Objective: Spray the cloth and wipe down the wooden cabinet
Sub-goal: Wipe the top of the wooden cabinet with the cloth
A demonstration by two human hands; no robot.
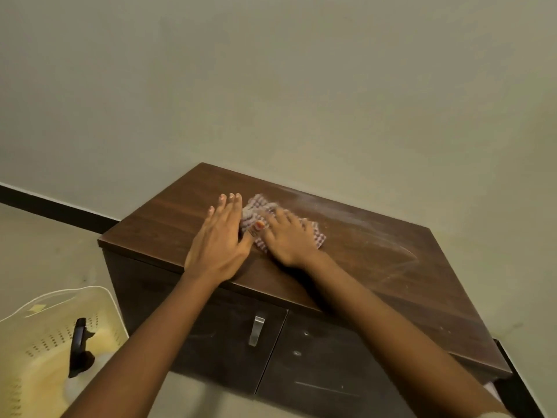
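Note:
A low dark wooden cabinet [168,218] stands against the wall, its top streaked with pale dust on the right side. A checked red-and-white cloth [256,208] lies crumpled near the middle of the top. My right hand [287,236] presses flat on the cloth, covering most of it. My left hand [220,236] lies flat on the wood just left of the cloth, fingers straight, thumb touching the cloth's edge. In the basket at lower left, a dark trigger head of what looks like the spray bottle [80,346] shows.
A cream plastic basket [45,309] sits on the floor left of the cabinet. The cabinet front has two doors and a metal handle [256,330]. A bare wall rises behind, with a dark skirting strip [57,211] at the floor.

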